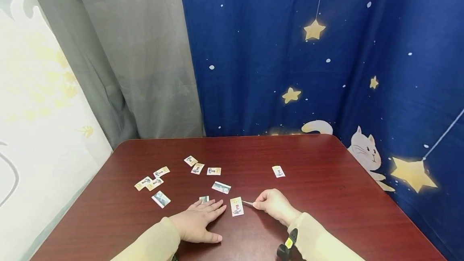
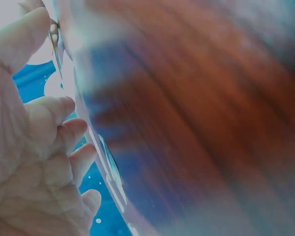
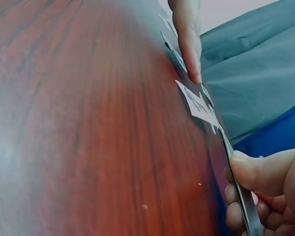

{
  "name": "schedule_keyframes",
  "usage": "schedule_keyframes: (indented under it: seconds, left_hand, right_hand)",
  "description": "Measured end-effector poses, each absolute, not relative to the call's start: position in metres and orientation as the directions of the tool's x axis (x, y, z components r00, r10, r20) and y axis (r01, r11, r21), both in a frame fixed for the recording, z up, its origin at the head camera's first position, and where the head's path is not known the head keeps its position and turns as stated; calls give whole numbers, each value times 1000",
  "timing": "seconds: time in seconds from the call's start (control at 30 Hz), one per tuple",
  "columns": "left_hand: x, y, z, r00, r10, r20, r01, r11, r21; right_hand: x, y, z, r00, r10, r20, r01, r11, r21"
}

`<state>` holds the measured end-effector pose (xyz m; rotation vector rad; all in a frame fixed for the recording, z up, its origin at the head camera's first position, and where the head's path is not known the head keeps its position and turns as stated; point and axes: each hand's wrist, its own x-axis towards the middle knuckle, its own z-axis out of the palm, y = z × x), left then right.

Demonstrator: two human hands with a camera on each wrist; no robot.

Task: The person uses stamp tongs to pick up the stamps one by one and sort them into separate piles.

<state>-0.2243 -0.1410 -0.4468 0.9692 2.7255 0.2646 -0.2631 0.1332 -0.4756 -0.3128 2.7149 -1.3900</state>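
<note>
My right hand [image 1: 276, 205] pinches a pair of metal tweezers [image 3: 245, 199] between thumb and fingers. The tweezers' tips meet the edge of a small printed card [image 1: 237, 206], which in the right wrist view is tilted a little above the table. My left hand [image 1: 198, 221] lies palm down with its fingers spread, to the left of that card. Beyond its fingertips, partly covered, is a card with a blue-green picture [image 1: 204, 199]. In the left wrist view the fingers [image 2: 71, 130] look relaxed and grip nothing.
On the reddish-brown table [image 1: 326, 212], a lone card [image 1: 278, 171] lies at the right. Several more cards are scattered at the left, some overlapping [image 1: 155, 183], with blue-green ones [image 1: 221, 187] nearer the middle. Grey and blue curtains [image 1: 261, 51] hang behind the table.
</note>
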Motion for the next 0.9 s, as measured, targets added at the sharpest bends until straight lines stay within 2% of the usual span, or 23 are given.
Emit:
schedule_keyframes:
  seconds: [0.57,0.77,0.9]
  left_hand:
    - [-226,-178,-443,-797,583,-159,525,798,295]
    - [-233,-201,-446,-843,520,-135,462,831,311]
    - [-242,-219,-449,-896,431,-106,387,876,289]
  right_hand:
    - [-270,154,-472,-981,-191,38,-148,601,-786]
    - [-272,166,-471,-983,-178,46,-147,610,-778]
    - [-272,174,-468,-987,-151,46,-130,613,-780]
